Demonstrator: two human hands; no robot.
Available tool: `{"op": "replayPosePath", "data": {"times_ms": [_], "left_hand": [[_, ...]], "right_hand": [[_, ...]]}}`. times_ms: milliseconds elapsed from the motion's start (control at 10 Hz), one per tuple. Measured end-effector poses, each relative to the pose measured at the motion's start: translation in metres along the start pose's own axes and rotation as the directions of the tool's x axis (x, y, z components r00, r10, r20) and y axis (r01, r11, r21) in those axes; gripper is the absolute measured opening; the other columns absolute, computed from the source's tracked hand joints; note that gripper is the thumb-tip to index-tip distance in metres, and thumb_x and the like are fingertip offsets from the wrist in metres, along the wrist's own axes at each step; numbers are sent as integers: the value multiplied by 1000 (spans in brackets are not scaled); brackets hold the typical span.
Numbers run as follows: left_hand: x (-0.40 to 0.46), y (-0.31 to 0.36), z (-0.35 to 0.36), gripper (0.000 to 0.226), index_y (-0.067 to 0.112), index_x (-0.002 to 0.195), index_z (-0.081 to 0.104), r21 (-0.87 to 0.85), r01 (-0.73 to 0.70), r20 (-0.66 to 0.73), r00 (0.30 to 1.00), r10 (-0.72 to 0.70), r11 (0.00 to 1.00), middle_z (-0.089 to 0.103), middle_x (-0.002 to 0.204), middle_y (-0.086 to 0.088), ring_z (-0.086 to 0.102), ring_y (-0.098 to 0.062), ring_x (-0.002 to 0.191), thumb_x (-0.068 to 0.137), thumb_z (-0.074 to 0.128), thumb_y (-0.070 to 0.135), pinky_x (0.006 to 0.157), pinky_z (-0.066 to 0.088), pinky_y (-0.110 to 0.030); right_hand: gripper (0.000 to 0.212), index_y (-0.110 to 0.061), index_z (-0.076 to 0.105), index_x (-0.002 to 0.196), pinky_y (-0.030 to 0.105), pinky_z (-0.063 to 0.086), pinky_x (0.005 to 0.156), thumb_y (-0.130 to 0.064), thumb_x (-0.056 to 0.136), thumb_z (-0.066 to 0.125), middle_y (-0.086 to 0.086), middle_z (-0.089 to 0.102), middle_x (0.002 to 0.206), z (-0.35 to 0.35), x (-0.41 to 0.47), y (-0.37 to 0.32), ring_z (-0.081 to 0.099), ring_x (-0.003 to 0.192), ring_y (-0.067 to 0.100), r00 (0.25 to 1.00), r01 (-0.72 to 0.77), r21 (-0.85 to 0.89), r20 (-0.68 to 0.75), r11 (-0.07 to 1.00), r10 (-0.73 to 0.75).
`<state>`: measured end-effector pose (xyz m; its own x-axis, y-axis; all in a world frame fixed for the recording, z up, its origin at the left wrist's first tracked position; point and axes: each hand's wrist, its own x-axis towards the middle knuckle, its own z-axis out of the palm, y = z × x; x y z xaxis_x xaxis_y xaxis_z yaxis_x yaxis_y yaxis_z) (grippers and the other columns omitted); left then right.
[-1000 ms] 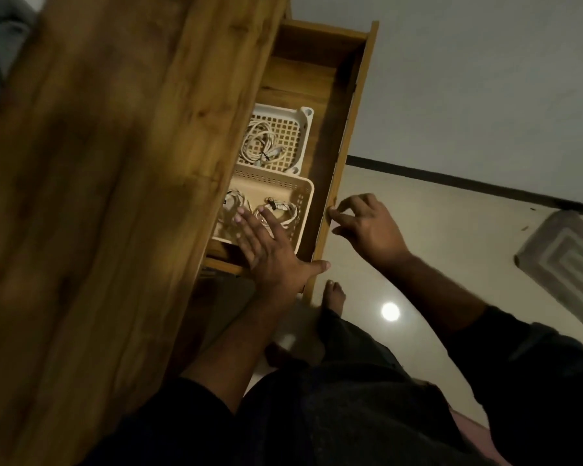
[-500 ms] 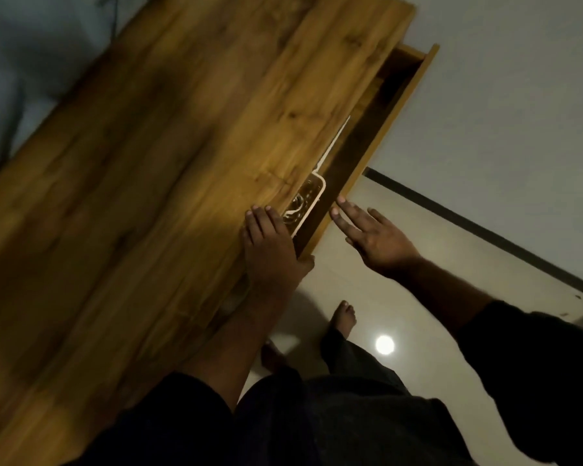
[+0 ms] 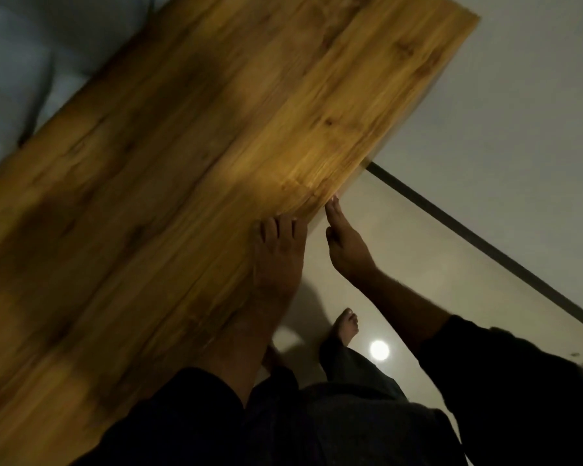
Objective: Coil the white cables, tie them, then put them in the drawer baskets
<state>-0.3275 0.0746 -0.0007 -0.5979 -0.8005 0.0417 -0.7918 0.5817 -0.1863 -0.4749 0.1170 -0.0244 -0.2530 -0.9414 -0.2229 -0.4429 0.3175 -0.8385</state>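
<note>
The drawer is shut under the wooden desk top [image 3: 189,183], so the baskets and the coiled white cables are hidden. My left hand [image 3: 278,253] lies flat along the desk's front edge with its fingers straight, pointing up over the edge. My right hand [image 3: 345,240] is beside it on the right, fingers straight, with the fingertips touching the desk's front edge. Neither hand holds anything.
A pale wall [image 3: 485,112] with a dark skirting strip [image 3: 485,250] runs behind the desk on the right. My bare foot [image 3: 347,326] stands on the glossy tiled floor [image 3: 418,264], which reflects a lamp. A grey cushion or sofa [image 3: 11,79] lies at the top left.
The drawer slid from open to fully shut, hiding the baskets and cables. Both hands moved in with the drawer front to the desk's edge, and the view swung left.
</note>
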Motion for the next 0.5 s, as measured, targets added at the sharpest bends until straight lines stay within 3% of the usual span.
{"op": "replayPosePath", "data": {"times_ms": [200, 300, 400, 500], "left_hand": [[4, 7, 10, 23, 10, 112, 50, 23, 36, -17, 999, -36, 999, 62, 114, -18, 61, -34, 105, 106, 28, 9, 103, 48, -53], [9, 0, -1, 18, 13, 112, 49, -42, 21, 20, 1000, -20, 999, 60, 111, -13, 60, -30, 100, 95, 56, 18, 95, 51, -47], [18, -15, -14, 49, 13, 120, 51, -143, 72, 109, 992, -57, 987, 57, 125, -16, 57, -32, 111, 84, 71, 39, 91, 49, -44], [13, -25, -25, 58, 14, 123, 52, -255, 93, 87, 994, -73, 962, 55, 131, -16, 52, -33, 119, 87, 63, 58, 97, 46, -45]], "right_hand": [[71, -26, 12, 164, -2, -3, 109, 5, 103, 34, -3, 0, 172, -18, 9, 17, -2, 153, 5, 987, -22, -104, 157, 994, 38], [70, -31, 12, 164, 20, 5, 118, -3, 106, 39, -9, 3, 171, -36, 9, 13, -1, 158, 15, 982, 4, -222, 186, 975, 38], [65, -27, 18, 163, 36, 19, 124, -14, 106, 47, -5, 14, 171, -46, 4, 5, 10, 158, 19, 989, 53, -335, 147, 941, -3], [58, -19, 32, 159, 47, 32, 123, -14, 104, 51, 3, 31, 166, -45, -5, -7, 29, 153, 24, 995, 90, -420, 6, 903, -96]]}}
